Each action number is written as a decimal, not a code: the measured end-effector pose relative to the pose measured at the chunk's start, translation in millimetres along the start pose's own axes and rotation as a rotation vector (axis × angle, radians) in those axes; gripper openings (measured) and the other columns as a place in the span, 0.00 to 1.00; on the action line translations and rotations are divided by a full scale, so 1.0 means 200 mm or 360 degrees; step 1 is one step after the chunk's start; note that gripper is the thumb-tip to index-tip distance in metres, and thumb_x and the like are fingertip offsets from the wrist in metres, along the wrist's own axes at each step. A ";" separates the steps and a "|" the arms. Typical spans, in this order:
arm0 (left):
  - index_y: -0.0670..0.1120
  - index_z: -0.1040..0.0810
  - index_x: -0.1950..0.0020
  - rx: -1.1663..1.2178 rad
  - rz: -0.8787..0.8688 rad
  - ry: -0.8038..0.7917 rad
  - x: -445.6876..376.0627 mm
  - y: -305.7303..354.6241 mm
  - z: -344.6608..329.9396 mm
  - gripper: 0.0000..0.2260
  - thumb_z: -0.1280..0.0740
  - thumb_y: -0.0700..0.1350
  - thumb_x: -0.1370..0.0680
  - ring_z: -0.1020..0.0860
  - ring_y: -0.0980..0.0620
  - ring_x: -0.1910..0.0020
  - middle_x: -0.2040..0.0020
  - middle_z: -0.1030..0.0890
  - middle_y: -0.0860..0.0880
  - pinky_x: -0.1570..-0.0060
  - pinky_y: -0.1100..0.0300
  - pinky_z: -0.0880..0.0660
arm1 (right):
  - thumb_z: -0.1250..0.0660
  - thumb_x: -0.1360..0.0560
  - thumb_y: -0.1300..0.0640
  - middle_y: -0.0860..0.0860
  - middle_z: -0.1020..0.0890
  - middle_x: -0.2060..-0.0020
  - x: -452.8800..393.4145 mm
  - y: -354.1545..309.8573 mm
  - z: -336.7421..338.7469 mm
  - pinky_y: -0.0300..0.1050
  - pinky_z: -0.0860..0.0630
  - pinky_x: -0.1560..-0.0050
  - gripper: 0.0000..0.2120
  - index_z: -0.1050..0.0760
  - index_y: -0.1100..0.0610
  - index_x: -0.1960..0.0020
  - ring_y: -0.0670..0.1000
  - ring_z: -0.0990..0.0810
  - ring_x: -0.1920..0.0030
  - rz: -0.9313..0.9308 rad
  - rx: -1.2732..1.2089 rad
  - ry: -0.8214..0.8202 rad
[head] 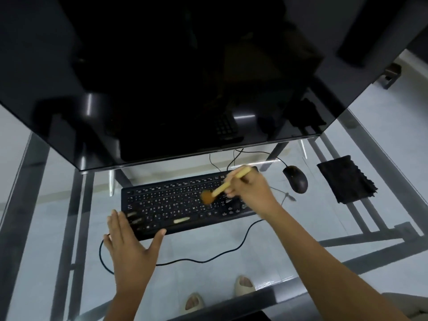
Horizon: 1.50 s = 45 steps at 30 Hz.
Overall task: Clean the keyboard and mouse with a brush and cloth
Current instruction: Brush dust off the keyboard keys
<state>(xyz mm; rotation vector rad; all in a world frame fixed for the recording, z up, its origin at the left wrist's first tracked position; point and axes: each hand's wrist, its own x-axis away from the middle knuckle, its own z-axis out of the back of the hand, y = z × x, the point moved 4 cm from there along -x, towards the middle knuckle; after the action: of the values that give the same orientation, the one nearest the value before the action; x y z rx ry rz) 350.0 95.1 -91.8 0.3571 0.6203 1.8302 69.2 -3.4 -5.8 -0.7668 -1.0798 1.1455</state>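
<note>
Right hand (251, 192) grips the brush (221, 189), bristles down on the keyboard (176, 205) right of centre; left hand (129, 246) flat, fingers spread, bracing its near-left corner. Brushing underway, I'd say; mouse (295, 179) and cloth (346, 179) sit untouched to the right.

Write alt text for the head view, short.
A person's right hand sweeps a wooden brush over a black keyboard on a glass desk while the left hand rests open at its near-left corner. A mouse and black cloth lie to the right.
</note>
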 end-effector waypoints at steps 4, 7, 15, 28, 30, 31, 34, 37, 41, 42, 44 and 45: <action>0.41 0.52 0.23 0.0087 0.0116 -0.0087 0.01 -0.06 0.01 0.48 0.28 0.59 0.31 0.51 0.44 0.23 0.23 0.45 0.41 0.26 0.39 0.52 | 0.35 0.22 0.58 0.51 0.16 0.62 0.00 -0.06 -0.12 0.38 0.19 0.58 0.03 0.26 0.54 0.54 0.47 0.17 0.62 0.0337 0.0430 0.0153; 0.47 0.53 0.23 0.0160 0.0212 -0.0170 0.02 -0.09 0.02 0.48 0.28 0.62 0.32 0.51 0.39 0.24 0.23 0.41 0.45 0.30 0.34 0.44 | 0.35 0.22 0.60 0.52 0.17 0.64 -0.01 -0.10 -0.17 0.42 0.19 0.62 0.03 0.24 0.55 0.55 0.48 0.17 0.64 0.0361 0.0430 -0.0018; 0.48 0.50 0.22 0.0132 0.0202 -0.0129 0.05 -0.09 0.05 0.45 0.32 0.65 0.30 0.54 0.44 0.23 0.22 0.42 0.47 0.30 0.35 0.43 | 0.35 0.21 0.59 0.49 0.16 0.62 -0.02 -0.13 -0.18 0.37 0.20 0.61 0.03 0.26 0.55 0.54 0.46 0.17 0.62 0.0503 0.0539 0.0140; 0.46 0.50 0.22 0.0147 0.0206 -0.0112 0.05 -0.09 0.03 0.45 0.33 0.66 0.30 0.55 0.44 0.23 0.23 0.41 0.46 0.27 0.40 0.45 | 0.38 0.21 0.60 0.51 0.20 0.62 -0.09 -0.28 -0.44 0.38 0.26 0.66 0.04 0.25 0.58 0.54 0.44 0.21 0.67 0.0610 0.0989 -0.0057; 0.46 0.50 0.22 0.0174 0.0208 -0.0097 0.05 -0.09 0.04 0.45 0.33 0.66 0.30 0.54 0.44 0.23 0.23 0.41 0.47 0.28 0.40 0.43 | 0.37 0.22 0.60 0.48 0.19 0.62 -0.08 -0.32 -0.46 0.42 0.23 0.63 0.03 0.26 0.56 0.54 0.49 0.20 0.63 0.0728 0.0962 0.0018; 0.45 0.49 0.22 0.0176 0.0202 -0.0082 0.05 -0.09 0.05 0.45 0.33 0.66 0.29 0.54 0.44 0.24 0.23 0.40 0.46 0.28 0.39 0.42 | 0.37 0.22 0.60 0.45 0.18 0.65 -0.07 -0.33 -0.49 0.43 0.21 0.62 0.03 0.25 0.56 0.54 0.51 0.18 0.63 0.0713 0.0925 -0.0078; 0.44 0.47 0.23 0.0148 0.0162 -0.0041 0.05 -0.09 0.06 0.44 0.32 0.64 0.29 0.52 0.45 0.25 0.24 0.38 0.45 0.29 0.38 0.41 | 0.37 0.22 0.60 0.47 0.18 0.65 -0.05 -0.30 -0.60 0.46 0.19 0.61 0.03 0.26 0.56 0.54 0.50 0.18 0.63 0.0694 0.1068 -0.0327; 0.45 0.48 0.22 0.0192 0.0176 -0.0047 0.05 -0.09 0.06 0.45 0.32 0.65 0.29 0.55 0.49 0.24 0.23 0.40 0.46 0.27 0.40 0.44 | 0.38 0.21 0.60 0.51 0.18 0.59 -0.05 -0.34 -0.61 0.47 0.21 0.60 0.03 0.26 0.55 0.53 0.51 0.19 0.61 0.0780 0.0985 -0.0086; 0.42 0.47 0.23 0.0157 0.0084 0.0052 0.05 -0.08 0.08 0.45 0.36 0.68 0.28 0.60 0.59 0.26 0.24 0.38 0.44 0.27 0.41 0.46 | 0.36 0.22 0.61 0.50 0.17 0.63 -0.02 -0.31 -0.68 0.39 0.21 0.61 0.03 0.24 0.59 0.53 0.47 0.17 0.64 0.0615 0.0812 -0.0312; 0.41 0.45 0.23 0.0162 0.0062 0.0088 0.05 -0.08 0.08 0.44 0.36 0.68 0.28 0.63 0.64 0.28 0.25 0.37 0.43 0.28 0.40 0.45 | 0.36 0.22 0.61 0.49 0.18 0.62 -0.02 -0.30 -0.67 0.38 0.23 0.62 0.03 0.24 0.58 0.53 0.45 0.19 0.64 0.0658 0.0853 -0.0244; 0.41 0.44 0.24 0.0198 0.0082 0.0086 0.05 -0.08 0.08 0.44 0.32 0.65 0.29 0.65 0.68 0.30 0.25 0.36 0.43 0.29 0.39 0.43 | 0.37 0.23 0.62 0.49 0.19 0.57 -0.03 -0.32 -0.64 0.40 0.24 0.62 0.03 0.24 0.56 0.53 0.45 0.21 0.63 0.0782 0.0829 -0.0019; 0.42 0.45 0.23 0.0198 0.0086 0.0075 0.05 -0.08 0.08 0.44 0.31 0.64 0.29 0.63 0.65 0.28 0.25 0.37 0.44 0.28 0.40 0.45 | 0.36 0.23 0.63 0.48 0.18 0.57 -0.03 -0.32 -0.63 0.41 0.23 0.62 0.04 0.24 0.55 0.53 0.47 0.20 0.62 0.0802 0.0793 -0.0006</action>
<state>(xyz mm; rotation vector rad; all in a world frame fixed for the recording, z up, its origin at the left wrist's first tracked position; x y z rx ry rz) 367.5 111.8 -87.9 0.4182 0.7659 1.8605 209.4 -21.2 9.5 -0.6485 -0.5657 1.7581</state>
